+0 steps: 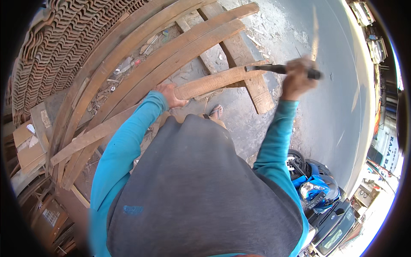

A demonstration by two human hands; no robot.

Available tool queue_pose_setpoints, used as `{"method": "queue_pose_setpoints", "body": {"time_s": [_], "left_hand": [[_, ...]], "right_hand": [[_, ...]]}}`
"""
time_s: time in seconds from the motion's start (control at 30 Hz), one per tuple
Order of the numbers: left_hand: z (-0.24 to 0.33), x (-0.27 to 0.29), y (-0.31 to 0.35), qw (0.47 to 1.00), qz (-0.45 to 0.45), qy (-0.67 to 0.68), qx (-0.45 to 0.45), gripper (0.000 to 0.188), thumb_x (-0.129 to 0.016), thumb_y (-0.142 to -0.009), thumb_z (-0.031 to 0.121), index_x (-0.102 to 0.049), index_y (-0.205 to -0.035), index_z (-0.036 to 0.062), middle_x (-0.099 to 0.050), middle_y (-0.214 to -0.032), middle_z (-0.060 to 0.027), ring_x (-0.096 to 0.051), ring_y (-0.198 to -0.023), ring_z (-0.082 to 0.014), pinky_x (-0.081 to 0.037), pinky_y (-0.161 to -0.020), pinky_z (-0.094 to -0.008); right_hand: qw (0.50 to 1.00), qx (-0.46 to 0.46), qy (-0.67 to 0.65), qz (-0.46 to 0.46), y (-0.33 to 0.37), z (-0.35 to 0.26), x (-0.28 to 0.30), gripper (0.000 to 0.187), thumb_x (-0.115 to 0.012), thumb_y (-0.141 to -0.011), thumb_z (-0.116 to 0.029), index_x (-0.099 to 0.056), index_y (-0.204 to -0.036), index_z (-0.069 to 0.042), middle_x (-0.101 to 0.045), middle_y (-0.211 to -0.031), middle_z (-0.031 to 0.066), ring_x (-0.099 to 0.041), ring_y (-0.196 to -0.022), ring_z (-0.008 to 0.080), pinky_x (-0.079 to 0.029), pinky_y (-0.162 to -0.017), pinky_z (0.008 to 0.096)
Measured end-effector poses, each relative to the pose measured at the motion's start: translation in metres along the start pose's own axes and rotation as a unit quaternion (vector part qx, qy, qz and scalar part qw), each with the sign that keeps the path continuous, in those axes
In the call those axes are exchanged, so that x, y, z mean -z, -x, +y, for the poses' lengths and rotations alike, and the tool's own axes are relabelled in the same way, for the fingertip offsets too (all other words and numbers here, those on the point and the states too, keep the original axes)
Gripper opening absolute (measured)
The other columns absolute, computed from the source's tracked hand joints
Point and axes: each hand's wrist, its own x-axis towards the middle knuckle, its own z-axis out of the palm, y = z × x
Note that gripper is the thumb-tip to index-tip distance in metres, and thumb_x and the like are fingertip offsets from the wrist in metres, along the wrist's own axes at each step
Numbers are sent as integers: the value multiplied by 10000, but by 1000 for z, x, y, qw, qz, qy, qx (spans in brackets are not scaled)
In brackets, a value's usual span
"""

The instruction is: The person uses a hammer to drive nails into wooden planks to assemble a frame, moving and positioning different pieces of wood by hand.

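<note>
My left hand (171, 95) grips a long wooden beam (218, 81) from above. The beam's far end rests on a thick wooden plank (257, 92), and its other end runs down to the left past my forearm. Raised at the right, my right hand (298, 79) is closed round a dark, rod-shaped tool (274, 68). The tool lies roughly level and points left, its thin tip above the beam's far end. Motion blurs both hand and tool, so I cannot make out the tool's exact kind.
Several more beams (188, 47) lie side by side beyond my left hand. Stacked roof tiles (64, 47) stand at the upper left. My sandalled foot (217, 112) is on the ground close to the beam. A blue motorbike (317, 184) and a dark car (332, 227) are at the lower right.
</note>
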Motion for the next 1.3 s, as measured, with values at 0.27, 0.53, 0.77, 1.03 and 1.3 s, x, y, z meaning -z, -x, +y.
{"method": "queue_pose_setpoints", "body": {"time_s": [0.27, 0.53, 0.77, 1.03, 1.3], "left_hand": [[-10, 1, 10, 999, -9, 37, 10, 848, -830, -585, 592, -666, -1174, 5, -667, -1146, -286, -640, -1106, -421, -507, -967, -481], [-17, -8, 3, 1000, 11, 23, -13, 879, -817, -605, 595, -652, -1218, -13, -658, -1184, -289, -636, -1128, -411, -509, -975, -471], [-28, 2, 8, 997, -13, 50, -54, 920, -775, -622, 684, -647, -1223, 0, -677, -1153, -265, -660, -1082, -395, -518, -951, -451], [-28, -57, 0, 982, 161, -2, -99, 878, -771, -596, 690, -627, -1230, 100, -631, -1217, -190, -586, -1180, -375, -443, -1000, -543], [-12, -97, 94, 843, 535, 63, 3, 635, -814, -738, 391, -617, -1271, 108, -586, -1288, -168, -519, -1253, -356, -407, -1062, -496]], "right_hand": [[997, 51, -62, -4, -39, -6, 51, 285, -518, -986, -50, -521, -704, -90, -551, -581, 14, -534, -493, 95, -419, -417, 256], [918, 266, 101, -275, 57, -35, -58, 288, -733, -864, -77, -491, -707, -93, -472, -604, 62, -495, -487, 185, -381, -448, 354], [900, 295, 24, -320, 58, -106, -38, 235, -713, -790, 26, -501, -721, -47, -529, -638, 110, -526, -514, 265, -401, -466, 358], [929, 79, -217, -289, 79, -110, -11, 408, -601, -1002, -327, -427, -764, -44, -446, -581, 71, -419, -469, 135, -359, -422, 296], [923, 65, -177, -335, 84, -45, -56, 301, -540, -1001, -192, -423, -747, -81, -434, -583, 35, -390, -494, 100, -323, -472, 247]]}}
